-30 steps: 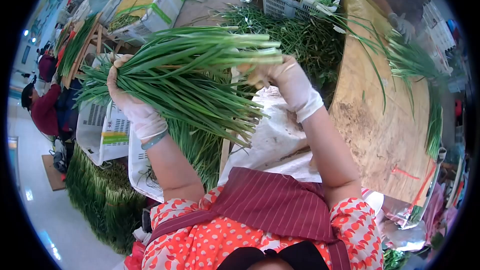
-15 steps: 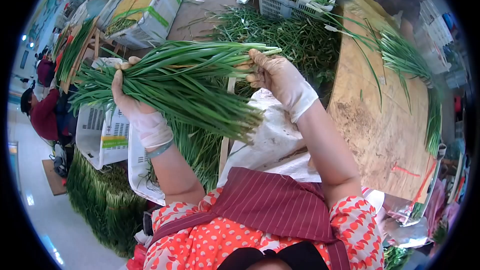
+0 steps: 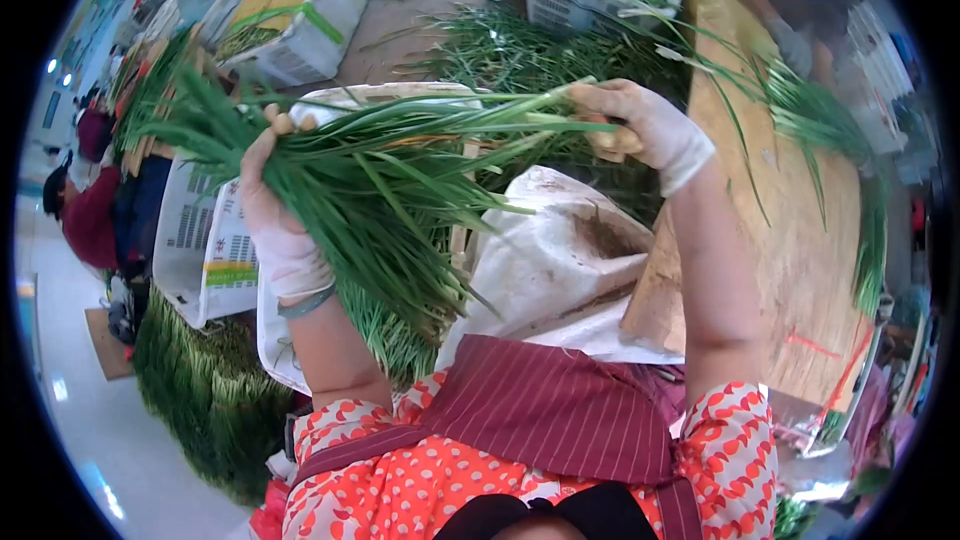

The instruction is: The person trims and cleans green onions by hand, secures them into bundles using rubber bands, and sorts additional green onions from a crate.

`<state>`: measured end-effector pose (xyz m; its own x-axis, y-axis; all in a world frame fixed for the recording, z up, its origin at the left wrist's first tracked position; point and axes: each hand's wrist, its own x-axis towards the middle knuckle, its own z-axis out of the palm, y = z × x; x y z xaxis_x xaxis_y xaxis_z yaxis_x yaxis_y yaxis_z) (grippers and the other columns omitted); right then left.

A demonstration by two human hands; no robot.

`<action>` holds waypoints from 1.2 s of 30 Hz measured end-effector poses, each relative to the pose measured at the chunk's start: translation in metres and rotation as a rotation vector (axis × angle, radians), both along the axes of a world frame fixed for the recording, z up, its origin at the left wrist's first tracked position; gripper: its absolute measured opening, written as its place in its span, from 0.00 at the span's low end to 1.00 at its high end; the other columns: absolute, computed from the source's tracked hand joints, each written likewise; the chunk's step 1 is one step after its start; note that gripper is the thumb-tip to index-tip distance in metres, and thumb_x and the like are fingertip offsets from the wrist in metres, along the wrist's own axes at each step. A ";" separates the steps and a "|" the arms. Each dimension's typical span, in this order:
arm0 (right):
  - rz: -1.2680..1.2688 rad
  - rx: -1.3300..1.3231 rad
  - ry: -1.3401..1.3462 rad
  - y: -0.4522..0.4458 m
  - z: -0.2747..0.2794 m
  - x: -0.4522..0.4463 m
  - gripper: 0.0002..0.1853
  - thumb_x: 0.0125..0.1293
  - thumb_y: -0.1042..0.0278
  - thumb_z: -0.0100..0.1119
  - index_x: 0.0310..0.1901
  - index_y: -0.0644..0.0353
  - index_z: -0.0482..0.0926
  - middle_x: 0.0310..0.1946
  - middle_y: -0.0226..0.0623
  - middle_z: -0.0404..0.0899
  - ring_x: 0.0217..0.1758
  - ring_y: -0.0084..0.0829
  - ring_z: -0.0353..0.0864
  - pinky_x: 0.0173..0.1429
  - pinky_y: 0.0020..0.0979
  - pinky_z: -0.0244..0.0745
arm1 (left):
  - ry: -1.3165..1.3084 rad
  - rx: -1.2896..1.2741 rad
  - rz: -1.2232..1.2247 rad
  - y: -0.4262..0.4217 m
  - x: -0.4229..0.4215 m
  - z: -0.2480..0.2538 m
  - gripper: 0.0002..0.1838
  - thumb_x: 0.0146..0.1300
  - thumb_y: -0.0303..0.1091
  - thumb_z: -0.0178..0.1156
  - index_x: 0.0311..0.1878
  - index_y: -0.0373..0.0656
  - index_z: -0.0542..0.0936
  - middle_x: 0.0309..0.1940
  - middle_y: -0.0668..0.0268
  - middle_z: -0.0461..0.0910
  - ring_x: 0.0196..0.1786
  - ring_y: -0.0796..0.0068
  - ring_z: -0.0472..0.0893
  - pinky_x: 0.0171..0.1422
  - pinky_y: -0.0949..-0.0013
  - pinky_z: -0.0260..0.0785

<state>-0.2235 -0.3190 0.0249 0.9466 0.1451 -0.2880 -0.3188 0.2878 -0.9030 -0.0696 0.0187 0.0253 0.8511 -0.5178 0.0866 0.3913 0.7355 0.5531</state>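
Observation:
A bunch of long green stalks [image 3: 370,190] hangs in front of me, its leafy end to the left and its loose ends drooping down. My left hand [image 3: 280,200], in a whitish glove, is wrapped round the bunch near its leafy end. My right hand [image 3: 640,130], gloved too, pinches the pale ends of a few stalks stretched out to the right, apart from the rest of the bunch. Below the bunch, more green stalks [image 3: 385,345] lie beside a white sack [image 3: 535,230].
A wooden board [image 3: 740,240] with stalks on it is at the right; a co-worker's gloved hand [image 3: 792,45] is at its far end. Crates [image 3: 555,5] stand at the back and left [image 3: 190,250]. Stacked bundles [image 3: 210,400] lie lower left. Another person [image 3: 92,220] sits far left.
My right hand has moved right and pulled a few stalks out from the bunch. My left hand has shifted slightly right. The co-worker's hand has moved at the board's far end.

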 end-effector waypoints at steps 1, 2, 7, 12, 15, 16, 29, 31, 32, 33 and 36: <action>-0.083 0.005 -0.041 -0.003 0.001 -0.004 0.15 0.65 0.56 0.54 0.26 0.57 0.70 0.12 0.22 0.62 0.10 0.14 0.54 0.17 0.21 0.51 | -0.006 0.091 0.072 -0.007 -0.008 -0.001 0.12 0.62 0.30 0.49 0.47 0.40 0.73 0.39 0.59 0.79 0.50 0.59 0.76 0.57 0.50 0.69; -0.153 0.016 -0.082 -0.007 -0.001 -0.007 0.13 0.64 0.57 0.54 0.29 0.57 0.70 0.14 0.22 0.63 0.11 0.13 0.53 0.18 0.20 0.51 | -0.009 0.185 0.158 -0.010 -0.015 -0.001 0.11 0.62 0.31 0.48 0.46 0.39 0.74 0.39 0.57 0.79 0.48 0.59 0.77 0.55 0.52 0.71; -0.498 0.463 -0.496 -0.073 -0.048 -0.014 0.13 0.60 0.66 0.58 0.43 0.59 0.69 0.23 0.24 0.68 0.19 0.13 0.61 0.33 0.20 0.67 | 0.308 -0.095 0.034 -0.002 0.018 -0.014 0.07 0.59 0.31 0.49 0.35 0.40 0.75 0.33 0.57 0.79 0.41 0.60 0.80 0.52 0.54 0.72; -0.497 -0.587 -0.270 -0.031 -0.078 -0.010 0.38 0.58 0.64 0.63 0.68 0.48 0.55 0.51 0.34 0.73 0.53 0.27 0.74 0.58 0.29 0.67 | 0.395 0.084 0.246 -0.010 0.020 -0.004 0.05 0.57 0.30 0.49 0.31 0.40 0.74 0.29 0.60 0.77 0.37 0.63 0.77 0.50 0.56 0.72; -0.278 -0.561 -0.381 0.045 -0.044 -0.001 0.35 0.57 0.69 0.63 0.66 0.51 0.59 0.55 0.36 0.71 0.52 0.30 0.75 0.53 0.26 0.71 | 0.246 -0.165 -0.012 -0.017 0.018 -0.002 0.05 0.55 0.31 0.49 0.29 0.41 0.71 0.30 0.62 0.73 0.39 0.64 0.74 0.56 0.54 0.66; -0.305 -0.500 -0.333 0.054 -0.050 0.004 0.31 0.58 0.71 0.62 0.63 0.53 0.63 0.52 0.35 0.73 0.48 0.27 0.75 0.49 0.24 0.71 | 0.246 -0.164 -0.033 -0.019 0.018 -0.003 0.05 0.55 0.31 0.49 0.29 0.41 0.71 0.30 0.62 0.73 0.39 0.64 0.74 0.56 0.54 0.66; -0.573 -0.209 -0.050 0.033 -0.022 0.028 0.13 0.63 0.59 0.58 0.32 0.60 0.81 0.11 0.20 0.65 0.10 0.14 0.55 0.15 0.18 0.50 | 0.157 0.082 0.009 -0.003 0.000 -0.013 0.10 0.61 0.26 0.51 0.45 0.38 0.73 0.42 0.60 0.78 0.48 0.61 0.77 0.57 0.54 0.69; -0.600 -0.140 -0.048 0.033 -0.021 0.032 0.12 0.62 0.59 0.59 0.31 0.60 0.80 0.12 0.22 0.66 0.10 0.14 0.55 0.16 0.18 0.51 | 0.140 0.120 -0.037 0.003 0.002 -0.013 0.10 0.61 0.27 0.51 0.46 0.38 0.74 0.43 0.58 0.79 0.48 0.61 0.78 0.56 0.56 0.70; -0.609 -0.070 -0.055 0.034 -0.019 0.033 0.12 0.61 0.59 0.61 0.30 0.60 0.80 0.12 0.23 0.67 0.10 0.15 0.56 0.16 0.18 0.52 | 0.143 0.120 -0.049 0.006 0.004 -0.013 0.10 0.61 0.27 0.51 0.46 0.38 0.74 0.43 0.58 0.79 0.48 0.61 0.78 0.56 0.56 0.70; -0.615 -0.001 -0.064 0.035 -0.018 0.035 0.12 0.60 0.59 0.62 0.29 0.60 0.79 0.13 0.24 0.69 0.10 0.15 0.57 0.16 0.18 0.53 | 0.130 0.222 -0.007 0.009 0.005 -0.011 0.10 0.61 0.28 0.51 0.46 0.39 0.75 0.43 0.58 0.79 0.47 0.62 0.79 0.55 0.56 0.71; -0.585 0.094 -0.087 0.035 -0.014 0.036 0.12 0.59 0.58 0.62 0.30 0.60 0.79 0.15 0.25 0.71 0.11 0.16 0.59 0.17 0.17 0.54 | 0.169 0.316 0.078 0.010 0.006 -0.008 0.11 0.61 0.29 0.52 0.45 0.39 0.76 0.40 0.57 0.80 0.43 0.62 0.80 0.51 0.56 0.74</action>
